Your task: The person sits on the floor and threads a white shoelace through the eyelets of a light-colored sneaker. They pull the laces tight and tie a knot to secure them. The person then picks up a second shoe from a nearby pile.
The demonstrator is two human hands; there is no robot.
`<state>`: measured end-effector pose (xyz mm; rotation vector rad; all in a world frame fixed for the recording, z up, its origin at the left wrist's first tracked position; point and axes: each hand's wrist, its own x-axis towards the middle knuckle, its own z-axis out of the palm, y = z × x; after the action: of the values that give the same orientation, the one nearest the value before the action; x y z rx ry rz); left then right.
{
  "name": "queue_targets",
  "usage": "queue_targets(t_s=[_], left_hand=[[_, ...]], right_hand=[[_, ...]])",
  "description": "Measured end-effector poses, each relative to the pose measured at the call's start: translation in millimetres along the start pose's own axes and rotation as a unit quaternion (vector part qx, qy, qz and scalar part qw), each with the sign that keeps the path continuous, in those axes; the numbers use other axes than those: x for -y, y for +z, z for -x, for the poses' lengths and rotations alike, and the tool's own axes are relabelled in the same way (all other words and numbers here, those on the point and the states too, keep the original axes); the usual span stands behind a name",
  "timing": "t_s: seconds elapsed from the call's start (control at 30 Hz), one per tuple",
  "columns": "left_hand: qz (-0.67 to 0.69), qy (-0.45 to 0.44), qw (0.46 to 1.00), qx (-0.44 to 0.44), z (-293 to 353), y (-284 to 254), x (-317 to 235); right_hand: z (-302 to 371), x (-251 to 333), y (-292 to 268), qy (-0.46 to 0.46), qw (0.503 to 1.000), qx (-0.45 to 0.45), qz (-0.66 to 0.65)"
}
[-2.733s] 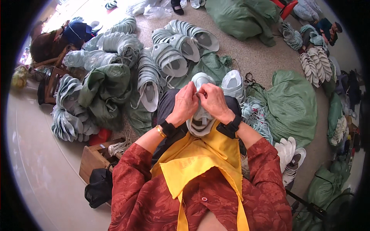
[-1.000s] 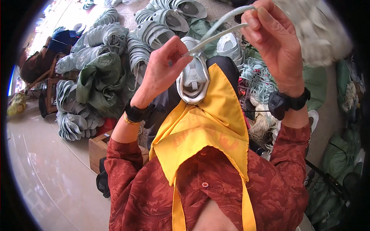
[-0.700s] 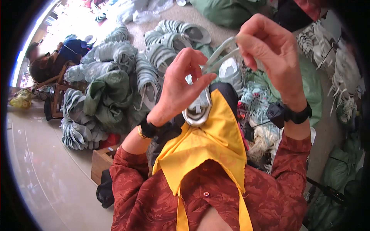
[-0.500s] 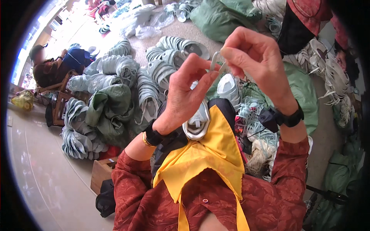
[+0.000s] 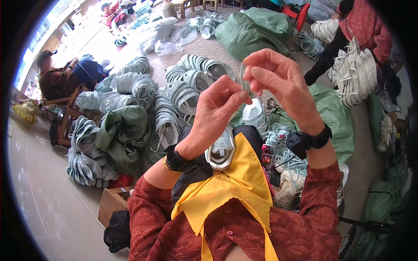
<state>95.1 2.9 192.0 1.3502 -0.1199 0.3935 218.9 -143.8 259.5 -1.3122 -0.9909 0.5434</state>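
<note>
Raised in front of me, both hands are closed in pinches on a pale shoelace (image 5: 242,76), which shows as a narrow light strip between them. My left hand (image 5: 216,106) grips its lower part between thumb and forefinger. Slightly higher, my right hand (image 5: 278,82) pinches the upper part with bent fingers. On my lap below lies a light grey-blue shoe upper (image 5: 222,150), beside the yellow apron (image 5: 237,180); neither hand touches it. A heap of loose pale laces (image 5: 291,148) is by my right leg, near a whitish shoe upper (image 5: 254,114).
Stacked rows of shoe uppers (image 5: 164,117) spread ahead and left, around a green sack (image 5: 124,132). Larger green sacks (image 5: 254,32) stand farther off. At right, a person in red (image 5: 363,28) is near a white bundle of uppers (image 5: 357,74); another person (image 5: 56,80) sits left.
My hands have lowered slightly, and the looped lace now looks like a straighter strip. At right, the person in red has shifted and a white bundle of uppers now shows higher up.
</note>
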Motion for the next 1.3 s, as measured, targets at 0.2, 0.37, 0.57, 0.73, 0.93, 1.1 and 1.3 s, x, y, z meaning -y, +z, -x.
queue_targets(t_s=[0.2,0.37,0.57,0.73,0.93,1.1,1.3], left_hand=[[0.022,0.006,1.0,-0.002,2.4,-1.0,3.8],[-0.007,0.03,0.999,-0.027,3.0,0.1,3.3],[-0.001,0.021,0.999,-0.043,3.0,-3.4,4.5],[0.026,0.033,0.999,-0.028,1.8,-0.2,5.8],[0.009,0.029,0.999,-0.014,6.3,-8.3,6.2],[-0.087,0.049,0.995,-0.017,5.5,-13.0,0.4],[-0.007,0.047,0.999,-0.006,7.1,-23.9,25.3]], right_hand=[[-3.0,-14.0,-2.9,-0.015,1.0,-0.022,-0.007],[1.0,-17.4,3.1,-0.045,0.993,-0.095,-0.052],[19.7,-31.9,9.6,-0.022,0.992,-0.126,-0.007],[19.0,-42.3,25.6,-0.021,0.994,-0.102,-0.007],[16.2,-47.9,26.8,0.029,0.996,-0.083,-0.031],[16.1,-52.9,23.8,0.001,0.996,-0.072,-0.046],[19.0,-68.5,31.6,-0.039,0.994,-0.098,0.031]])
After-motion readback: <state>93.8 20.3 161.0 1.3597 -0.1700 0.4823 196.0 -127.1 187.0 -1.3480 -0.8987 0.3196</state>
